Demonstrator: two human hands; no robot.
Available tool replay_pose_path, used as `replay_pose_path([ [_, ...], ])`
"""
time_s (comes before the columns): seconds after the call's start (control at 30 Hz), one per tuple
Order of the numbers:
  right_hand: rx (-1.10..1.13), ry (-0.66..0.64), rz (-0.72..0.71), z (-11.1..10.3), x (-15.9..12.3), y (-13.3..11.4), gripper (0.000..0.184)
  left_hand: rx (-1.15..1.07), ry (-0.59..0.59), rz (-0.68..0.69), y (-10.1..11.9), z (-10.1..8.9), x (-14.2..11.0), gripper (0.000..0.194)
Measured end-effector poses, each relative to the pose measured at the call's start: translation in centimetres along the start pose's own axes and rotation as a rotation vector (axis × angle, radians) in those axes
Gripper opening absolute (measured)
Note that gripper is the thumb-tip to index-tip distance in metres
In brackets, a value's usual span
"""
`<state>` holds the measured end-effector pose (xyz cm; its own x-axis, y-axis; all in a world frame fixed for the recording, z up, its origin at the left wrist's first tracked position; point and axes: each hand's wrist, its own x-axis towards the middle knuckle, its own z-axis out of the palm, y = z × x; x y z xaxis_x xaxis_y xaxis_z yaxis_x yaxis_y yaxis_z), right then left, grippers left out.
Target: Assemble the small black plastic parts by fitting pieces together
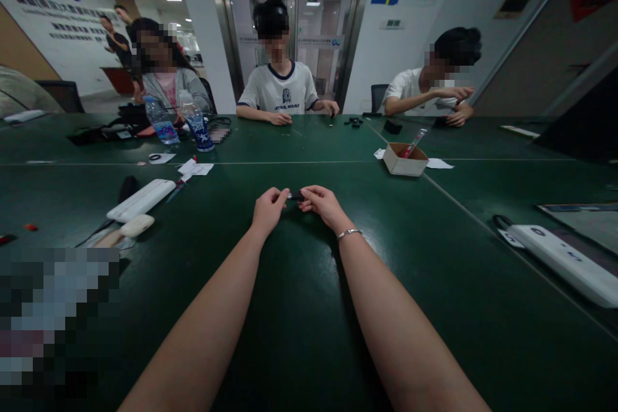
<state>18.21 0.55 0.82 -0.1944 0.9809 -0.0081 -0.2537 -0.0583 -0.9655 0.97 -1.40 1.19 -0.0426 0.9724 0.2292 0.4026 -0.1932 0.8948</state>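
Box (404, 167) holds a stick (414, 143); left hand (269, 209) and right hand (325, 205) grip a black piece (296, 196).

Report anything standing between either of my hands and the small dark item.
Nothing visible does: the left hand and the right hand both hold the small dark item directly, over the green table.

On the green table (294, 341) there is a small open box (404, 166), with a thin item (415, 141) leaning in it. To the left, a plastic bottle (164, 127) stands near a second bottle (199, 129). Opposite, a person (284, 90) sits before a glass door (324, 51).
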Motion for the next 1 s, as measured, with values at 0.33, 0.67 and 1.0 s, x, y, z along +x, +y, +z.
replay_pose_path([
  [0.33, 0.031, 0.025, -0.006, -0.1, 0.2, 0.2, 0.028, -0.158, -0.020, 0.096, -1.2, 0.5, 0.6, 0.022],
  [0.67, 0.036, 0.033, -0.021, -0.4, 0.3, 0.2, 0.033, -0.140, -0.028, 0.134, -0.4, 0.2, 0.3, 0.017],
  [1.0, 0.016, 0.046, -0.019, -0.4, 0.3, 0.3, 0.036, -0.130, -0.028, 0.159, -0.5, 0.0, 0.3, 0.016],
])
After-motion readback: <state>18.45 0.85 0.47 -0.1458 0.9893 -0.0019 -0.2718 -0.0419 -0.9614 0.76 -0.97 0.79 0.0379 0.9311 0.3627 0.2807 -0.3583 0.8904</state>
